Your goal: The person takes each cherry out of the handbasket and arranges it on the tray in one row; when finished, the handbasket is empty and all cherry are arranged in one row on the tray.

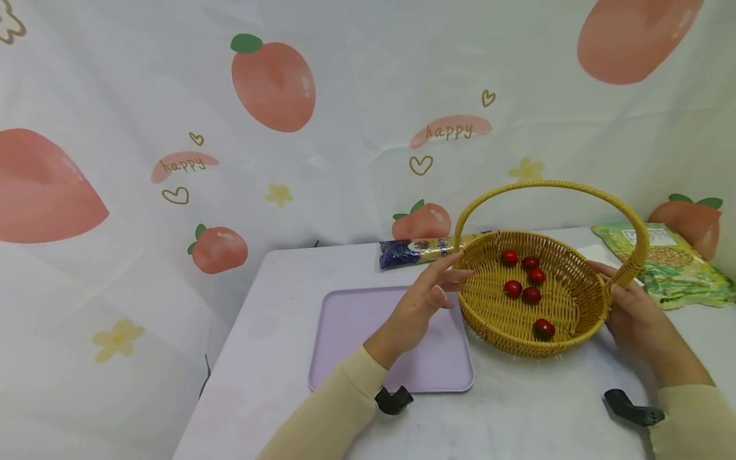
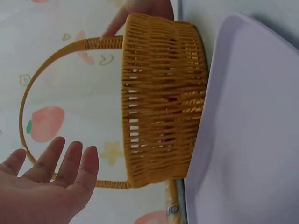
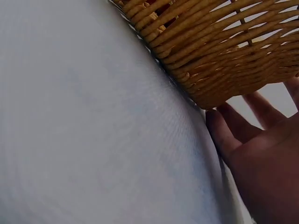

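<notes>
A yellow-brown wicker basket [image 1: 494, 335] with a tall arched handle stands on the table, with several small, glossy red fruits [image 1: 544, 329] inside. My left hand [image 1: 416, 306] is raised at the basket's left side, over the tray. In the left wrist view, the fingers of that left hand [image 2: 51, 186] are spread and apart from the wicker, with nothing held. At the opposite side, my right hand [image 1: 641, 319] rests against the basket beside the handle's base. Seen from the right wrist, that right hand [image 3: 266, 144] touches the basket's lower side with extended fingers and thumb.
A pale purple tray [image 1: 368, 345] lies left of the basket, close to it. Behind stands a long blue-and-yellow packet [image 1: 408, 252]. A green printed bag [image 1: 673, 268] lies at the back right. A cloth printed with peaches [image 1: 273, 86] hangs behind the white table [image 1: 276, 358].
</notes>
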{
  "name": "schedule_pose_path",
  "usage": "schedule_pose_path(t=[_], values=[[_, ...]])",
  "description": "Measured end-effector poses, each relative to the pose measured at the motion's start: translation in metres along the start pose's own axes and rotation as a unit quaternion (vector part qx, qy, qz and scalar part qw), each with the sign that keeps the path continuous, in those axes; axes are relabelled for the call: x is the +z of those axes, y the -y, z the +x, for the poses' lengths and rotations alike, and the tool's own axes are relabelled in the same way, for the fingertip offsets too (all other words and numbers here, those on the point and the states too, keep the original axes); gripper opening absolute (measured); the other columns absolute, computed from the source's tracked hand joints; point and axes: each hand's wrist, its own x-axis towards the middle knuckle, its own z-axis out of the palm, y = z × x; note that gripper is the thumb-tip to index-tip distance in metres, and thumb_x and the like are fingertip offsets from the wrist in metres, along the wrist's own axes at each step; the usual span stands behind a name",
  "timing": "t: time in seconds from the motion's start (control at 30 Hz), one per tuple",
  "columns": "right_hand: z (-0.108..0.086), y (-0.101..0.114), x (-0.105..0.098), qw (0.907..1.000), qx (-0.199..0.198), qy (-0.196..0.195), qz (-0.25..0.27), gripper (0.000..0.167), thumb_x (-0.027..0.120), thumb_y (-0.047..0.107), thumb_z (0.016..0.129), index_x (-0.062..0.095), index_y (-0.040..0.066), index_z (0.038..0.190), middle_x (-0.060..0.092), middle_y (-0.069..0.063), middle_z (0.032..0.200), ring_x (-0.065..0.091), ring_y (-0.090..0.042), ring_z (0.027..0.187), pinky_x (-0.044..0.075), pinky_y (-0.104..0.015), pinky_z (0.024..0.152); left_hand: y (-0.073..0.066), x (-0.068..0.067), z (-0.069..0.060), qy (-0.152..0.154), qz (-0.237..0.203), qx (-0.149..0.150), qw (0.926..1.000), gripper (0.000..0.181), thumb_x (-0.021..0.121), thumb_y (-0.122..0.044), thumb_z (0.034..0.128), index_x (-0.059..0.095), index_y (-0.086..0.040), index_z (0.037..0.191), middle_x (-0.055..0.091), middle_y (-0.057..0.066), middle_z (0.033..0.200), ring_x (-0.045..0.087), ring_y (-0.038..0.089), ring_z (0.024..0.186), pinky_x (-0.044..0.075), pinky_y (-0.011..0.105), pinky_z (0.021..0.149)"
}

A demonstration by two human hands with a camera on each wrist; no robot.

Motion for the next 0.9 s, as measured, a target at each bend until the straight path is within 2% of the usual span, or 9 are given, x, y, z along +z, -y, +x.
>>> schedule_pose_path(t=[0.1,0.2,0.33,0.43,0.57,0.7,0.9], values=[[-0.001,-0.005,0.0,1.0,0.004,0.0,-0.005,0.053,0.038,0.003,0.116,0.045,0.015,0.167,0.057,0.004,0.156,0.056,-0.007,0.137,0.045,-0.018,0.104,0.003,0.007,0.01,0.001,-0.011,-0.021,0.9997,0.107,0.031,-0.091,0.0967,0.028,-0.016,0.172,0.053,0.019,0.16,0.057,0.018,0.136,0.054,0.049,0.102],[-0.002,-0.007,0.0,0.9994,0.013,-0.017,-0.029,0.062,0.042,-0.008,0.112,0.041,0.016,0.169,0.055,0.006,0.154,0.055,-0.004,0.135,0.043,-0.015,0.101,0.006,0.015,0.022,0.005,-0.038,-0.038,0.9985,0.108,0.032,-0.093,0.0956,0.028,-0.017,0.172,0.054,0.018,0.159,0.059,0.018,0.134,0.054,0.05,0.103],[-0.003,-0.01,0.0,0.998,0.03,-0.024,-0.051,0.068,0.045,-0.011,0.11,0.036,0.017,0.171,0.05,0.006,0.155,0.053,-0.003,0.135,0.041,-0.015,0.1,0.01,0.025,0.038,0.009,-0.078,-0.055,0.9955,0.103,0.036,-0.089,0.0994,0.03,-0.016,0.172,0.058,0.015,0.156,0.062,0.017,0.132,0.054,0.05,0.104],[-0.004,-0.01,-0.001,0.9978,0.037,-0.02,-0.052,0.068,0.045,-0.011,0.111,0.033,0.017,0.172,0.047,0.006,0.157,0.05,-0.003,0.137,0.039,-0.015,0.101,0.014,0.033,0.052,0.013,-0.081,-0.067,0.9944,0.098,0.037,-0.085,0.1018,0.031,-0.017,0.172,0.061,0.01,0.152,0.064,0.017,0.129,0.056,0.047,0.103],[-0.004,-0.01,-0.002,0.9971,0.049,-0.021,-0.055,0.069,0.044,-0.01,0.111,0.032,0.02,0.173,0.043,0.007,0.159,0.047,-0.002,0.139,0.036,-0.016,0.105,0.019,0.043,0.073,0.036,-0.044,-0.098,0.9936,0.079,0.04,-0.073,0.1095,0.031,-0.025,0.172,0.063,-0.002,0.147,0.065,0.013,0.126,0.058,0.041,0.098],[-0.004,-0.01,-0.003,0.9971,0.052,-0.023,-0.05,0.07,0.044,-0.011,0.111,0.031,0.02,0.173,0.041,0.008,0.16,0.047,-0.002,0.139,0.033,-0.016,0.108,0.026,0.05,0.092,0.065,-0.006,-0.132,0.9891,0.061,0.054,-0.046,0.1149,0.034,-0.033,0.171,0.062,-0.01,0.141,0.066,0.01,0.12,0.058,0.034,0.094],[-0.004,-0.011,-0.003,0.997,0.057,-0.014,-0.051,0.071,0.043,-0.009,0.112,0.028,0.023,0.174,0.034,0.005,0.163,0.043,-0.003,0.14,0.025,-0.017,0.115,0.038,0.059,0.111,0.107,0.025,-0.16,0.981,0.073,0.076,-0.021,0.1062,0.04,-0.035,0.168,0.067,-0.007,0.138,0.069,0.006,0.111,0.054,0.024,0.092]])
